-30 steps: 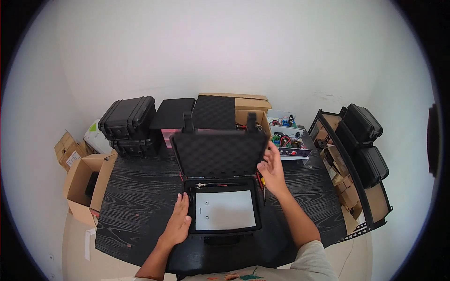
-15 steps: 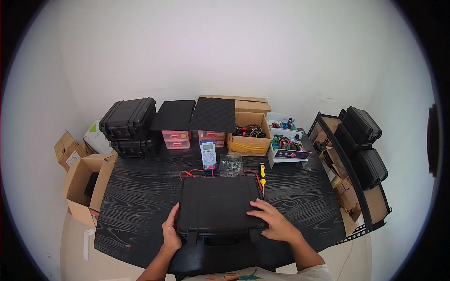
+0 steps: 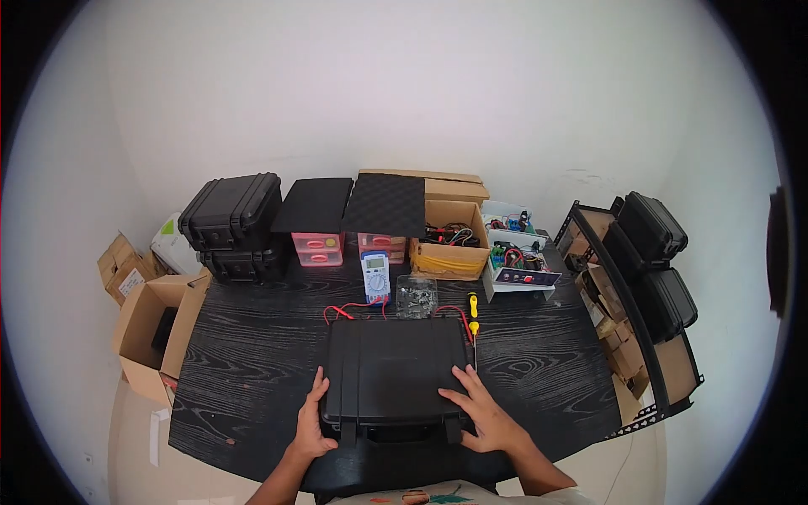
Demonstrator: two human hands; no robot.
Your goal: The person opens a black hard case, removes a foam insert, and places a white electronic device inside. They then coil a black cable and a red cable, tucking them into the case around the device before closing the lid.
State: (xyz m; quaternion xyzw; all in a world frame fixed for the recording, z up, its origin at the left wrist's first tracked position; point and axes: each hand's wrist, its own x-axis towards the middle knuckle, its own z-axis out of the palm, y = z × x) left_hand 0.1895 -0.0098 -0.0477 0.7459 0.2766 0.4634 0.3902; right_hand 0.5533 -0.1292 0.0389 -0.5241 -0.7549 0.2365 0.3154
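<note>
A closed black hard case (image 3: 396, 366) lies flat on the dark wood-grain table (image 3: 539, 362), its handle toward me. My left hand (image 3: 314, 421) rests against the case's left side near the front corner, fingers apart. On the right front corner and lid edge lies my right hand (image 3: 484, 412), its fingers spread and the thumb low by the latch. Behind the case stand a blue and white multimeter (image 3: 376, 278) with red leads (image 3: 339, 311) and a clear tray of small metal parts (image 3: 417, 296). Two yellow-handled screwdrivers (image 3: 474, 305) lie to the right.
Black cases (image 3: 231, 215) are stacked at the back left, beside pink drawer boxes (image 3: 318, 249) under black foam. A cardboard box of cables (image 3: 449, 261) and open electronic units (image 3: 522, 269) stand at the back. A metal shelf (image 3: 623, 286) is right; an open carton (image 3: 160, 328) is left.
My right hand has shifted slightly down and left along the case's right front corner. My left hand has moved slightly, with its thumb now nearer the front edge.
</note>
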